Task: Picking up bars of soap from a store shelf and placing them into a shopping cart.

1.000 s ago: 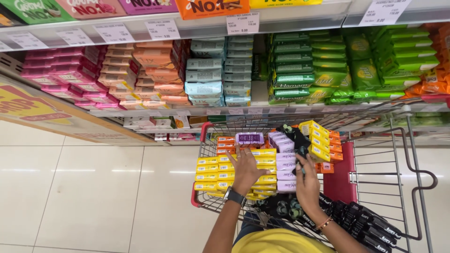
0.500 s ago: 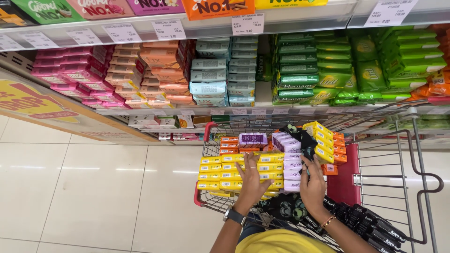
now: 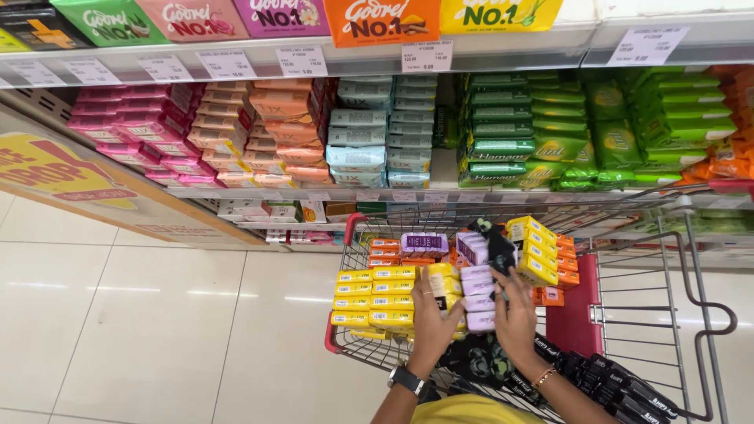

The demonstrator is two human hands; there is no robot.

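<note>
Low in the middle of the frame, the left hand (image 3: 434, 318) rests flat, fingers spread, on the yellow soap packs (image 3: 375, 297) stacked in the cart (image 3: 652, 314). It grips nothing. Just beside it, the right hand (image 3: 514, 318) has its fingers curled at the lilac soap packs (image 3: 477, 292); whether they actually hold a pack, I cannot tell. The stacks look loose and tall, so a careless nudge could topple packs toward the black items (image 3: 613, 381) at lower right.
</note>
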